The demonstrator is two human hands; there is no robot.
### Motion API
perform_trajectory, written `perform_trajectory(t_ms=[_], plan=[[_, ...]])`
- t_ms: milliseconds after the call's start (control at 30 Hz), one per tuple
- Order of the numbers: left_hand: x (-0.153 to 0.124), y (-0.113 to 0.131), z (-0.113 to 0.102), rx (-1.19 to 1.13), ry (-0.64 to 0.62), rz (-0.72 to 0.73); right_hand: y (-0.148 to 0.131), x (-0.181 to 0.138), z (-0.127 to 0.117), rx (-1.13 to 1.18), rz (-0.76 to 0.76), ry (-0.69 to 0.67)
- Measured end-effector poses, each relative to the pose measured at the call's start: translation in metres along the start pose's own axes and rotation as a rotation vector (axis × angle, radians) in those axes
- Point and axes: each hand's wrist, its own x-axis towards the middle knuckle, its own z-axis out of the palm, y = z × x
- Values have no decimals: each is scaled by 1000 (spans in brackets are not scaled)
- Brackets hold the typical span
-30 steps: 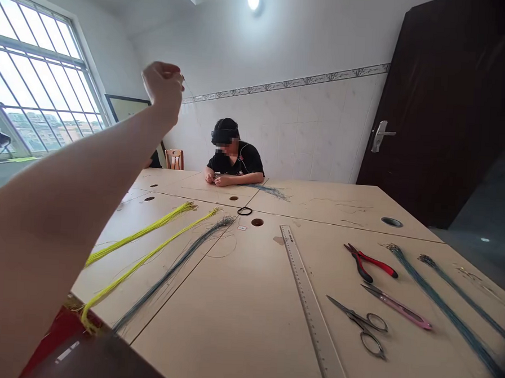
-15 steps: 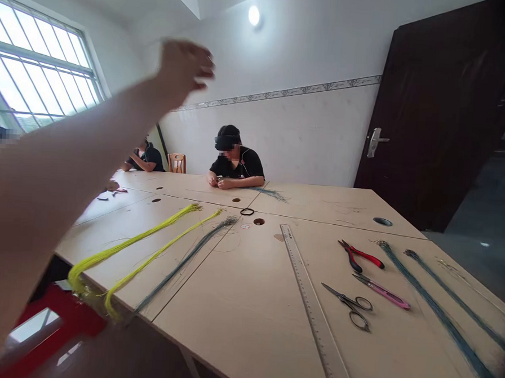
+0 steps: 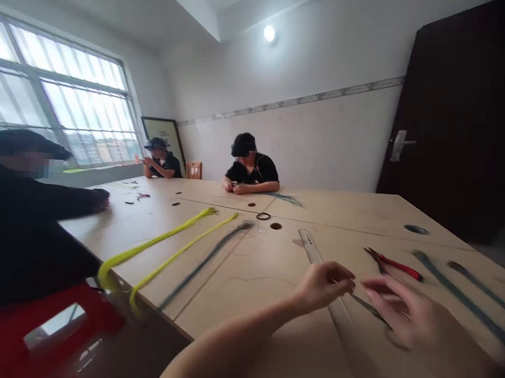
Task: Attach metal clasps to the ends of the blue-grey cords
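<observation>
My left hand (image 3: pixel 328 280) is above the ruler, thumb and fingers pinched together; what is between them is too small to make out. A thin thread (image 3: pixel 264 279) runs across the table left of that wrist. Facing it, my right hand (image 3: pixel 411 313) is smeared by motion, fingers bent, with a small gap between the two hands. Beneath them lie the clear ruler (image 3: pixel 310 245) and dark scissors (image 3: pixel 371 309), both partly covered. Just beyond my right hand are red-handled pliers (image 3: pixel 401 267).
Yellow thread bundles (image 3: pixel 157 236) and a grey-blue bundle (image 3: pixel 206 265) lie left; more blue bundles (image 3: pixel 462 296) lie right. A black ring (image 3: pixel 263 216) sits near a table hole (image 3: pixel 276 226). Co-workers sit across (image 3: pixel 253 169) and at left (image 3: pixel 17 222), beside a red stool (image 3: pixel 50 331).
My left hand has come down from high on the left to over the ruler. My right hand has risen from the ruler's near end towards it. The view has shifted left.
</observation>
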Motion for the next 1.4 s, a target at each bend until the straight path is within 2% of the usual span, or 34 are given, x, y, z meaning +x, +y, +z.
perform_trajectory(t_ms=[33, 133, 233, 367, 600, 933, 1400], plan=[[-3, -1, 1, -53, 28, 7, -5, 9, -5, 101, 115, -140], [-9, 0, -5, -193, 90, 8, -10, 20, -7, 145, 239, -159], [-13, 1, -13, -282, 108, -17, -8, 12, 2, 229, 303, -133], [-19, 8, -14, -337, 109, -41, -11, 0, 10, 355, 300, -151], [-28, 23, -12, -334, 94, -59, -14, -3, 10, 492, 316, -179], [-31, 23, -8, -289, 66, -48, -7, -8, 15, 493, 391, -171], [-32, 22, -12, -277, -81, 16, -17, -4, 5, 552, 433, -232]])
